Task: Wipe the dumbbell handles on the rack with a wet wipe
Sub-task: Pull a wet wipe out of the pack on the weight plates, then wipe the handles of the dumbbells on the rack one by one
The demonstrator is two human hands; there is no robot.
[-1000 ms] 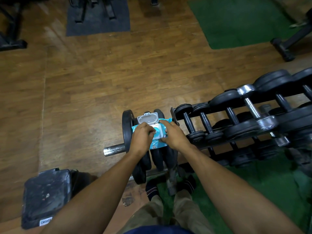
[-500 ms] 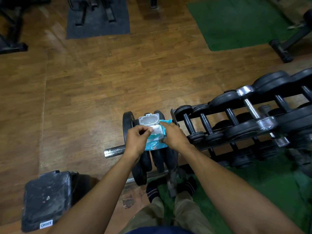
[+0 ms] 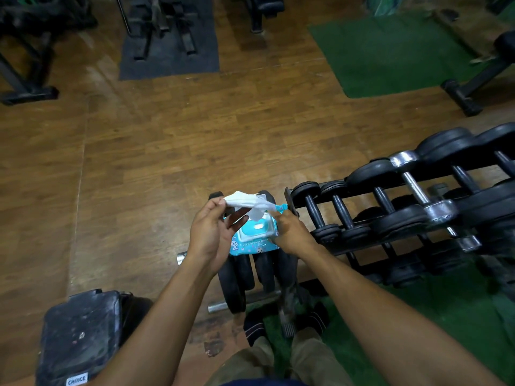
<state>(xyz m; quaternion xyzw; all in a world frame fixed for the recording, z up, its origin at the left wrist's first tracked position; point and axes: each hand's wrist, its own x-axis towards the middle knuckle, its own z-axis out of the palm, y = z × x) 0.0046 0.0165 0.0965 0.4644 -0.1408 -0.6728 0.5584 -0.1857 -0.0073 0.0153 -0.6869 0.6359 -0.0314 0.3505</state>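
One wet wipe now pulled out, pinched by left hand; right hand holding pack

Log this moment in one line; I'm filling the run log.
stage: pulling wipe | left hand: pinching wet wipe | right hand: steadying pack

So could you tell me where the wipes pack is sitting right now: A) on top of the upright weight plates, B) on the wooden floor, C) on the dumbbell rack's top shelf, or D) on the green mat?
A: the blue wipes pack rests atop the upright weight plates, left of the dumbbell rack.
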